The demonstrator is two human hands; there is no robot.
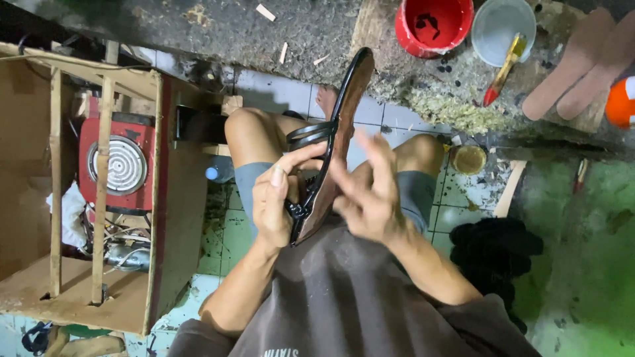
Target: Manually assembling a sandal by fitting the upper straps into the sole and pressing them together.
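Note:
A brown sandal sole [345,125] with black straps [309,135] stands on edge over my lap, its toe pointing away from me. My left hand [278,198] grips the sandal at the heel end, fingers curled round the strap side. My right hand [369,188] lies against the brown underside with its fingers spread and blurred. Whether the right hand grips the sole or only rubs it, I cannot tell.
A wooden crate [106,192] with a red electric heater [118,165] stands to the left. Ahead are a red bucket [433,25], a grey tub [503,30] with a brush [504,69], two insoles [585,56] and a small round tin [469,158]. Dark cloth [496,248] lies right.

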